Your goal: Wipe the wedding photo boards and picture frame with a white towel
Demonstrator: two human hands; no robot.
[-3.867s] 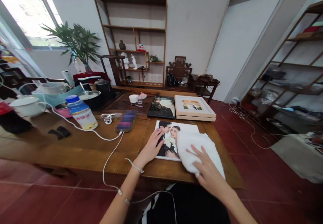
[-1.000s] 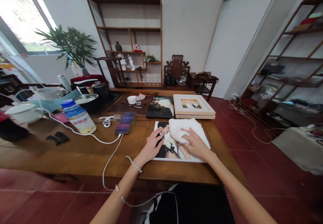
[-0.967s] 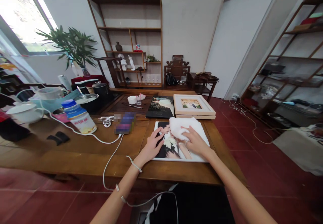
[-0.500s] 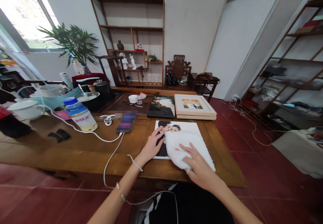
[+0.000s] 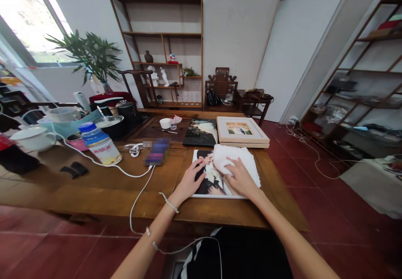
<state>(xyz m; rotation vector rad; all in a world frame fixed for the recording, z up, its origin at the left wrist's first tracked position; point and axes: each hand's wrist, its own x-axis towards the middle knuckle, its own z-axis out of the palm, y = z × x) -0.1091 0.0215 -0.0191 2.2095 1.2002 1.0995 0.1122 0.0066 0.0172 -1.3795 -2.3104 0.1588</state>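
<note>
A photo panel (image 5: 212, 182) with a printed picture of a couple lies flat near the table's front edge. My left hand (image 5: 189, 181) rests on its left side, fingers spread and lying flat, holding nothing. On the panel's upper right lies a fluffy white cloth (image 5: 248, 161), which covers part of the picture. My right hand (image 5: 240, 178) presses down on this cloth and holds it, its fingertips partly sunk in the pile.
Behind the panel lie a dark photo panel (image 5: 196, 133) and stacked wooden frames (image 5: 251, 138). To the left are a phone (image 5: 157, 151) with a white cable (image 5: 132, 174), a blue-capped bottle (image 5: 100, 145), and a cola bottle (image 5: 15, 155). The wooden table (image 5: 150, 195) ends close to my body.
My right hand and the cloth have slid away from me, up the panel, uncovering its lower part. My left hand has stayed in place.
</note>
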